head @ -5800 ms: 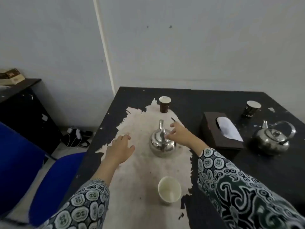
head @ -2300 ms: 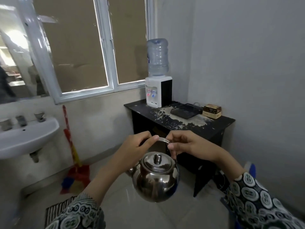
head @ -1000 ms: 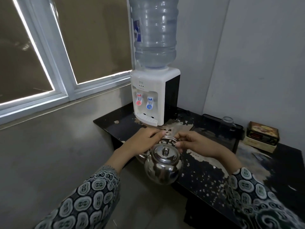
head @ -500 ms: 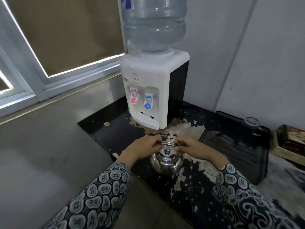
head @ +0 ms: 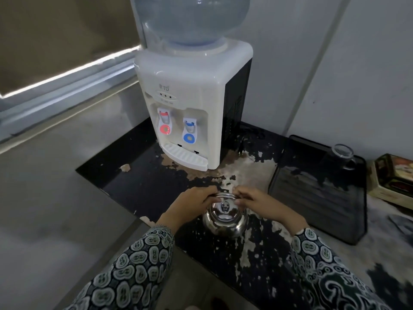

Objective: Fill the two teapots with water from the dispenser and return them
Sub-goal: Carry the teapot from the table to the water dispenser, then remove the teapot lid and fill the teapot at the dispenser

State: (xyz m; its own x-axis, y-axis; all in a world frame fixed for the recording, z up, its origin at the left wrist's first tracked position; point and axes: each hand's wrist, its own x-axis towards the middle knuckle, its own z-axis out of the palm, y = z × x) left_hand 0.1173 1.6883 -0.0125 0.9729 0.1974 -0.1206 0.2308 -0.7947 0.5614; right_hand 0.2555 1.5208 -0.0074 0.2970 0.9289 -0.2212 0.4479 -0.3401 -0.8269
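A shiny steel teapot (head: 225,221) with its lid on sits on the worn black table (head: 145,186), in front of the white water dispenser (head: 192,104). My left hand (head: 192,206) grips the left end of the teapot's wire handle. From the other side, my right hand (head: 259,202) pinches the same handle. The dispenser has a red tap (head: 164,124), a blue tap (head: 190,133) and a drip tray (head: 185,157) under them. A big water bottle (head: 190,19) stands on top. The second teapot is out of view.
A black tray (head: 317,198) lies right of the teapot, with a glass (head: 342,155) at its far end. A decorated tin box (head: 393,177) sits at the far right. The wall is close behind, a window sill to the left; the table edge runs near my sleeves.
I have stepped closer to the dispenser. The teapot came down from the air onto the table, both hands still on its handle.
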